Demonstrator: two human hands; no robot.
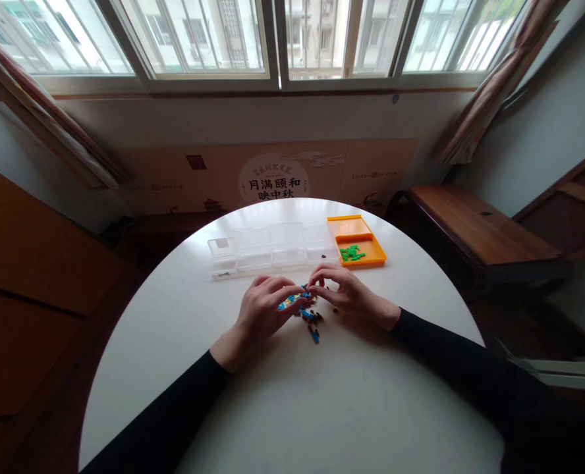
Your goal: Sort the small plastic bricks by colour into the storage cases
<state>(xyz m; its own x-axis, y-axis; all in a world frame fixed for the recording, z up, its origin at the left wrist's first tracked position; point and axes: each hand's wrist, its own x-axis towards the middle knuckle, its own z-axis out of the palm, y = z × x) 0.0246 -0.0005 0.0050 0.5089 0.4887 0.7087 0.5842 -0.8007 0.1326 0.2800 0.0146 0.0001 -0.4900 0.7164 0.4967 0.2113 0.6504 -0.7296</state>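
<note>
A loose pile of small plastic pieces (306, 315) in blue, brown and yellow lies on the white table, partly hidden by my hands. My left hand (267, 301) is at the pile's left side, its thumb and fingertips drawn close together over the pieces. From the right, my right hand (342, 289) reaches in with thumb and index finger pinched, almost touching the left fingertips. Whatever is between the fingers of either hand is too small to make out. Beyond the hands, an orange box (379, 257) with its lid raised holds several green pieces (352, 253).
A row of clear plastic compartments (253, 260) with raised lids stands left of the orange box; one dark piece (323, 256) lies in the right compartment. The round table (292, 408) has its far edge near a printed cardboard panel (174, 178). A wooden bench (475, 220) stands at right.
</note>
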